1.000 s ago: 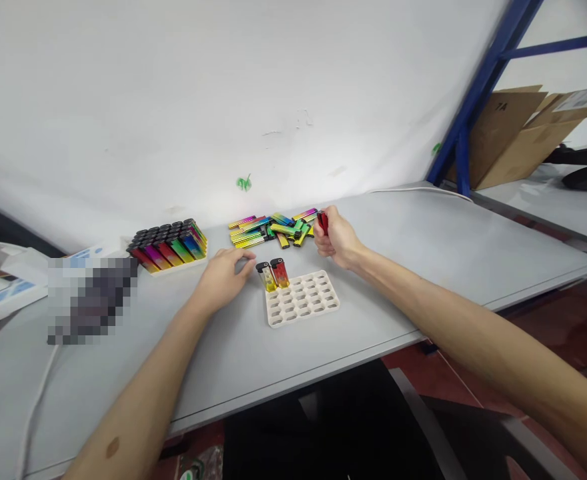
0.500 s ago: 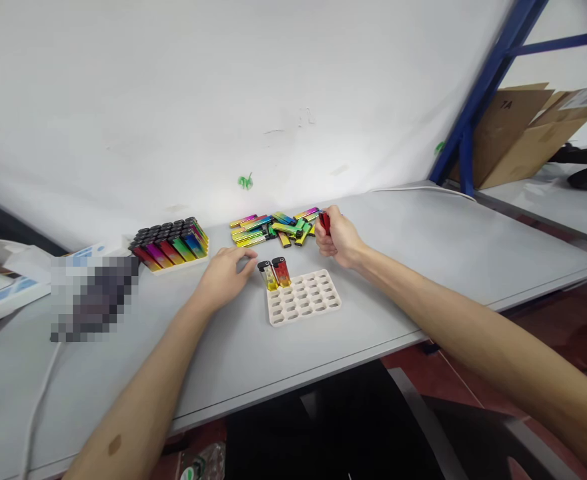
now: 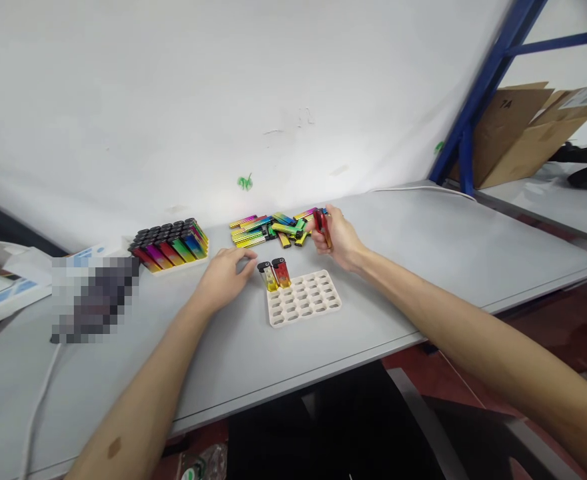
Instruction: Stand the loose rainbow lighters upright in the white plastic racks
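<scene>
My right hand (image 3: 341, 239) is closed around a red lighter (image 3: 322, 229), just right of a pile of loose colourful lighters (image 3: 273, 230). Below it lies a white tray (image 3: 306, 301) with rows of oval holes. Two lighters stand upright in the tray's far left corner: a yellow and clear one (image 3: 268, 277) and a red one (image 3: 282, 273). Left of them my left hand (image 3: 227, 275) rests on the table, holding nothing, with thumb and fingers apart.
A full rack of black-topped lighters (image 3: 171, 245) stands at the back left. Farther left are a blurred dark object (image 3: 101, 297) and white-blue packaging (image 3: 18, 293). A white wall (image 3: 223, 100) rises behind the table. Cardboard boxes (image 3: 523, 140) sit right, behind a blue frame (image 3: 478, 107).
The lighter in my right hand has turned and shows more of its red body, as the fingers have loosened and shifted slightly left. My left hand stays where it was.
</scene>
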A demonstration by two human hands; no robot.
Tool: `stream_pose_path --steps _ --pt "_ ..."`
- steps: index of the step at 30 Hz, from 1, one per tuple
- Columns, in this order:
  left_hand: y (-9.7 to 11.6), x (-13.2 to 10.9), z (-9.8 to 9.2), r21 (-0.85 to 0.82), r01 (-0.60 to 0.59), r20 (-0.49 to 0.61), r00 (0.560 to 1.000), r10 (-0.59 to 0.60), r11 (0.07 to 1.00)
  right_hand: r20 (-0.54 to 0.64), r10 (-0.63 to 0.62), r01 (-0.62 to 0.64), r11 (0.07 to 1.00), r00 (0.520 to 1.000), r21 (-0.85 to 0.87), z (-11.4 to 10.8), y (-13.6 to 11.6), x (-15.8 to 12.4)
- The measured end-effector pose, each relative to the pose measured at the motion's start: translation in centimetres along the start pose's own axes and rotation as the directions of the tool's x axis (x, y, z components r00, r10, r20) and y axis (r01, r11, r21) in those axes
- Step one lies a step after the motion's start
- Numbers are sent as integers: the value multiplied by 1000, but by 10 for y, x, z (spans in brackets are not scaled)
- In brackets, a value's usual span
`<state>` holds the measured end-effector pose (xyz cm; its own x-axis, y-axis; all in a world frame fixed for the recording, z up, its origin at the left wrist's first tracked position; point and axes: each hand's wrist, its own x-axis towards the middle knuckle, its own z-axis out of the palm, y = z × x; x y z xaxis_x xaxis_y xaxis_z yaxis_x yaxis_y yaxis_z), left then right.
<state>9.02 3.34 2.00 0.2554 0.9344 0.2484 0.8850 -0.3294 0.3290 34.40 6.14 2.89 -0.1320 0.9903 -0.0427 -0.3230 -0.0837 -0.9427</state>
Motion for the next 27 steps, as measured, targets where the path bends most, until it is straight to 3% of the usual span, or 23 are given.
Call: stream_pose_path --steps 3,9,19,24,27 --pt "-1 0 0 0 -3 3 1000 3 1000 81 -44 46 999 996 -23 -1 2 -1" --pt "-2 1 1 2 -9 4 1000 9 1000 364 -125 279 870 923 -408 -3 -7 -12" --pt "-3 0 3 1 -35 -2 999 35 999 507 -25 350 753 862 -558 -2 -9 -21" --pt "-4 1 3 18 -42 3 999 42 999 571 -137 529 593 809 -607 -4 -12 -25" --pt "-4 0 3 19 -42 4 999 42 999 607 -122 562 554 785 -615 -6 -20 -29"
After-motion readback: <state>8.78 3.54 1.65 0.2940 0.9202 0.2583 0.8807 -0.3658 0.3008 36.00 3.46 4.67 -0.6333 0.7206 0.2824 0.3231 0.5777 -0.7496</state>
